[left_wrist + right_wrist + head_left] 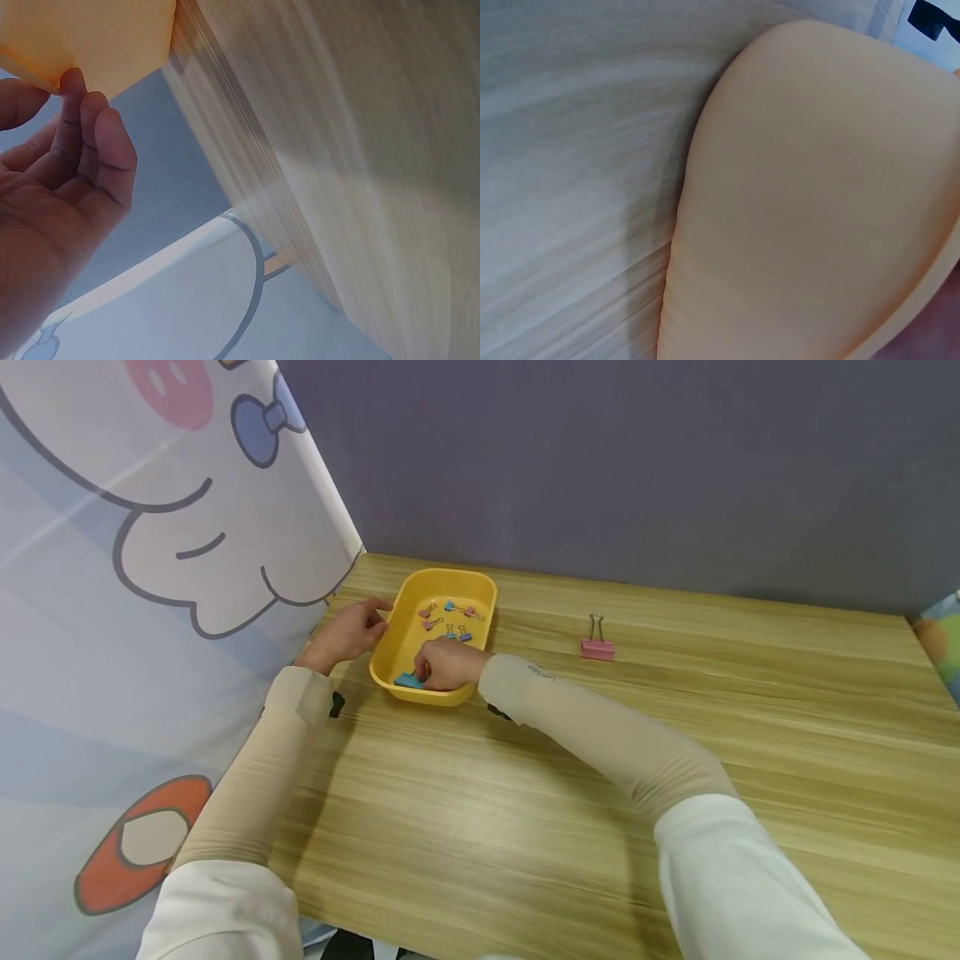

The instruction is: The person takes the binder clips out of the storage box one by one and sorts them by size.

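A yellow plastic tray (384, 662) stands at the back left of the wooden table. My left hand (351, 631) is at its left rim; in the left wrist view, thumb and index finger pinch the edge of the tray (112, 45). Inside the near end, my right hand (448, 663) holds a large blue binder clip (407, 681) by its upper part, low over the tray floor. Several small pink and blue binder clips (432, 624) lie farther back in the tray. The right wrist view shows the tray's outer wall (817, 172), with the fingers hidden.
A large pink binder clip (597, 650) sits on the table (675, 693) to the right of the tray, handles pointing up. A dark grey panel (600, 468) rises behind the table. At the left hangs a cartoon-printed cloth (90, 693).
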Demonstrator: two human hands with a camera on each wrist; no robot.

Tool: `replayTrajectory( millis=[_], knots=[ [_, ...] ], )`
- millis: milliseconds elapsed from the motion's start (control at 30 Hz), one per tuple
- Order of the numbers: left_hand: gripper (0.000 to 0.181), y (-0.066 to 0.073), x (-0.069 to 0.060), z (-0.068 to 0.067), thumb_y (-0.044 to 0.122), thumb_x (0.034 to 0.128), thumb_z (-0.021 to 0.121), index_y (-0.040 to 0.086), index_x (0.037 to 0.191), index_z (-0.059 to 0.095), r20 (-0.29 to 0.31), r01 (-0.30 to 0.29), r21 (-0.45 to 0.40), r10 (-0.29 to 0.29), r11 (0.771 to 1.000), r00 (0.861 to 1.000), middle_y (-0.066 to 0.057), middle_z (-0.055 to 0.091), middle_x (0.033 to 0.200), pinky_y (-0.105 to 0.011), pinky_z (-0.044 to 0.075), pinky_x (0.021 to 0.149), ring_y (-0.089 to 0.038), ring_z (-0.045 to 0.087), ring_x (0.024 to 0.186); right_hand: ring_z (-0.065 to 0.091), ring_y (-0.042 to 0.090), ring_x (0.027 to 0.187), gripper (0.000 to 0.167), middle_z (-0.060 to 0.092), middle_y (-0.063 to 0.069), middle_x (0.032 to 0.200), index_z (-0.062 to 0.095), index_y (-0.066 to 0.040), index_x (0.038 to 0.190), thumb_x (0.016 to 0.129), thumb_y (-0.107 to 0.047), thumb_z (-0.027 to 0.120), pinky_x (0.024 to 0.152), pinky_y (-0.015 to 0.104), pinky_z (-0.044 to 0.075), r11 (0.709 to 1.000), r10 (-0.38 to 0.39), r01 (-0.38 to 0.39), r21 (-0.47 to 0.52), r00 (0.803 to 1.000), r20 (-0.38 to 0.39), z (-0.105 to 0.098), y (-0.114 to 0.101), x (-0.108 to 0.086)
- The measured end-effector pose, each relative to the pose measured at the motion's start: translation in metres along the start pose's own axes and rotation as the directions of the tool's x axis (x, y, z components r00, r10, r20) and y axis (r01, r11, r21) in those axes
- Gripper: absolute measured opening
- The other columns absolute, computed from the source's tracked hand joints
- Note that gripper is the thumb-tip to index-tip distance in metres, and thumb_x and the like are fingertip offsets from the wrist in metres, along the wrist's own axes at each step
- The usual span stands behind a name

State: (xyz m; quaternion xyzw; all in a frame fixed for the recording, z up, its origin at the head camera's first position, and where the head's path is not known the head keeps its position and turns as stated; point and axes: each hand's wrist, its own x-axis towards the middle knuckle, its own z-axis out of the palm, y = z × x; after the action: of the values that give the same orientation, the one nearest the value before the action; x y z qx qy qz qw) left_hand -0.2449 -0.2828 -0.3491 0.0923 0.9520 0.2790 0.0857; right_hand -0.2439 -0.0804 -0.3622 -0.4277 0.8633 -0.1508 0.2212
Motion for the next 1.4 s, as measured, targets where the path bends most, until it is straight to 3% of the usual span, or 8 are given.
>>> replayTrajectory(
  millis=[267, 633, 933, 1167, 1400],
  knots=[
    [0.040, 0.000, 0.000, 0.000, 0.007, 0.0976, 0.048, -0.002, 0.136, 0.043, -0.006, -0.009, 0.008, 0.009, 1.000, 1.000, -0.025, 0.061, 0.109, -0.044, 0.048, 0.080, -0.033, 0.060, 0.092, 0.058, 0.013, 0.090, 0.015, 0.067, -0.003, 0.097, 0.072, -0.013, 0.102, 0.089, -0.020, 0.068, 0.079, 0.023, 0.045, 1.000, 0.005, -0.006, -0.020, 1.000, -0.009, 0.001, -0.001, 0.004],
    [0.039, 0.000, 0.000, 0.001, 0.007, 0.0976, 0.048, -0.002, 0.135, 0.044, -0.018, -0.019, 0.021, 0.020, 1.000, 1.000, -0.024, 0.062, 0.106, -0.043, 0.049, 0.077, -0.032, 0.061, 0.087, 0.057, 0.012, 0.083, 0.012, 0.064, -0.003, 0.092, 0.071, -0.014, 0.096, 0.085, -0.019, 0.070, 0.071, 0.022, 0.045, 0.999, 0.036, -0.035, 0.040, 0.999, -0.026, 0.001, 0.001, 0.004],
    [0.039, -0.001, -0.001, 0.000, 0.007, 0.0976, 0.048, -0.003, 0.135, 0.044, -0.020, -0.033, 0.016, 0.033, 0.999, 0.999, -0.025, 0.062, 0.104, -0.045, 0.048, 0.078, -0.033, 0.060, 0.087, 0.056, 0.014, 0.086, 0.022, 0.062, -0.003, 0.092, 0.067, -0.012, 0.097, 0.081, -0.025, 0.074, 0.072, 0.023, 0.044, 0.996, 0.043, -0.034, 0.081, 0.992, -0.117, -0.002, 0.004, 0.000],
    [0.040, -0.001, 0.000, 0.000, 0.008, 0.0974, 0.048, -0.002, 0.136, 0.043, -0.009, -0.020, 0.007, 0.020, 1.000, 1.000, -0.024, 0.061, 0.106, -0.045, 0.048, 0.079, -0.032, 0.060, 0.088, 0.054, 0.014, 0.085, 0.020, 0.060, -0.004, 0.092, 0.065, -0.014, 0.096, 0.079, -0.021, 0.074, 0.073, 0.025, 0.045, 0.992, 0.029, -0.005, 0.123, 0.980, -0.196, -0.010, 0.006, -0.010],
    [0.040, -0.002, 0.001, 0.000, 0.007, 0.0973, 0.048, -0.004, 0.135, 0.042, -0.005, -0.031, -0.004, 0.031, 0.999, 0.999, -0.026, 0.061, 0.105, -0.045, 0.047, 0.079, -0.033, 0.059, 0.088, 0.053, 0.012, 0.083, 0.016, 0.063, -0.005, 0.089, 0.067, -0.014, 0.090, 0.077, -0.020, 0.073, 0.081, 0.027, 0.039, 0.997, -0.015, 0.038, 0.074, 0.957, -0.290, -0.020, 0.009, -0.019]
  ],
)
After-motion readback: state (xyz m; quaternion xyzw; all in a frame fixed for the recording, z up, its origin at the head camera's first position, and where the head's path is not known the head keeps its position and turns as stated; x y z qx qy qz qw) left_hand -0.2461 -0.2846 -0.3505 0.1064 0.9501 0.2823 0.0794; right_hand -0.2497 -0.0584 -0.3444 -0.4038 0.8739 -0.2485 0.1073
